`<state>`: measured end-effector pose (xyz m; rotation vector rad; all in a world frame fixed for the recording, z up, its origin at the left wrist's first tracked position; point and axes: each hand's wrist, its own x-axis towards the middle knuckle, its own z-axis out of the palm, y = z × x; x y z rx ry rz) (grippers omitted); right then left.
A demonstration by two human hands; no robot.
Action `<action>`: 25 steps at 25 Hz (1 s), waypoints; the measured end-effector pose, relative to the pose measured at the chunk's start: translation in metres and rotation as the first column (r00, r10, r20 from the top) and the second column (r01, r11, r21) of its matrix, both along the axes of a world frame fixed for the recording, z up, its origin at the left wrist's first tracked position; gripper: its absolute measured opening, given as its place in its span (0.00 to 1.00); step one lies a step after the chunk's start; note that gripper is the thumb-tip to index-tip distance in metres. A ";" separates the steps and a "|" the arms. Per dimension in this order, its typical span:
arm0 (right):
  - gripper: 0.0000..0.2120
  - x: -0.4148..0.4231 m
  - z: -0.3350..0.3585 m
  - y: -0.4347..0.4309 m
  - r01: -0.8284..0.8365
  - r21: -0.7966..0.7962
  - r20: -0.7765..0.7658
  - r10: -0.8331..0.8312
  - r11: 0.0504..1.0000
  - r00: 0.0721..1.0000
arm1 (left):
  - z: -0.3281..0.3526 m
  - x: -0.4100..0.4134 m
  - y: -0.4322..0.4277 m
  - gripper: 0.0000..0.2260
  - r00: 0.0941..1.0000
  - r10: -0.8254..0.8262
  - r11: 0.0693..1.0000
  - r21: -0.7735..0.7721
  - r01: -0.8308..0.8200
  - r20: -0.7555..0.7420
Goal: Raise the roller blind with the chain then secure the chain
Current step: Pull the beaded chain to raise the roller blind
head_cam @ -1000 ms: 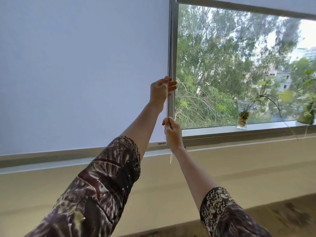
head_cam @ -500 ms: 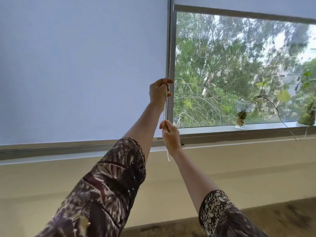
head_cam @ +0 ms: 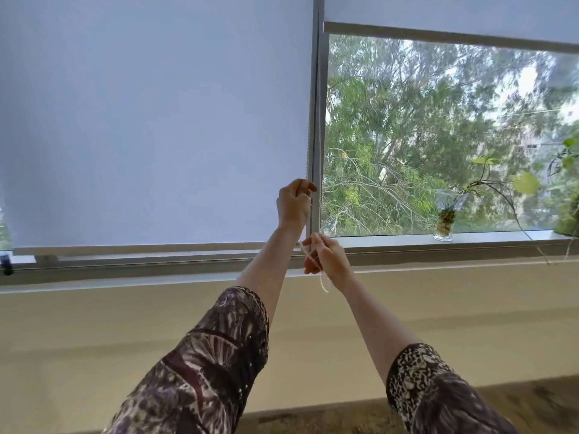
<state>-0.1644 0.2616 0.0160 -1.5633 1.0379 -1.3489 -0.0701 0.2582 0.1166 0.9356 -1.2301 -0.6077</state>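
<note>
Both arms reach up mid-frame toward the window, patterned dark sleeves filling the lower part of the picture. The left hand (head_cam: 294, 203), the higher one, is curled closed around the thin white beaded chain (head_cam: 308, 145), which runs straight up along the grey vertical window post (head_cam: 317, 120) at centre. Just below and right of it, the right hand (head_cam: 327, 256) is pinched shut on the same chain, with the slack loop dangling beneath the fingers against the beige wall (head_cam: 94, 333).

The large pale white fabric roller blind (head_cam: 150, 120) fills the upper left of the frame, and its bottom bar (head_cam: 125, 249) sits low, just above the grey window sill (head_cam: 391, 241). A second blind (head_cam: 454, 14) at upper right is drawn well up, leaving the glass clear to green trees outside.

On the sill at right stands a clear glass vase (head_cam: 445, 219) holding a trailing green plant cutting (head_cam: 501, 180), well apart from the hands. More foliage crowds the far right edge. A small dark fitting (head_cam: 6, 267) shows at the far left edge; what it is I cannot tell. Nothing lies between the hands and the chain.
</note>
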 end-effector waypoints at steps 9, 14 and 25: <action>0.23 -0.004 0.113 -0.006 0.070 -0.178 0.147 -0.044 0.982 0.988 | -0.073 -0.006 0.008 0.15 0.999 -0.051 0.996 0.069 0.052 -0.008; 0.18 0.011 0.177 -0.005 0.098 -0.231 0.167 -0.060 0.968 0.984 | -0.107 -0.013 0.018 0.14 0.998 -0.060 0.994 0.092 0.056 0.037; 0.14 0.018 0.167 -0.007 0.237 -0.313 0.198 -0.182 0.920 0.963 | -0.141 0.006 0.025 0.16 0.952 -0.116 0.980 0.189 0.063 0.282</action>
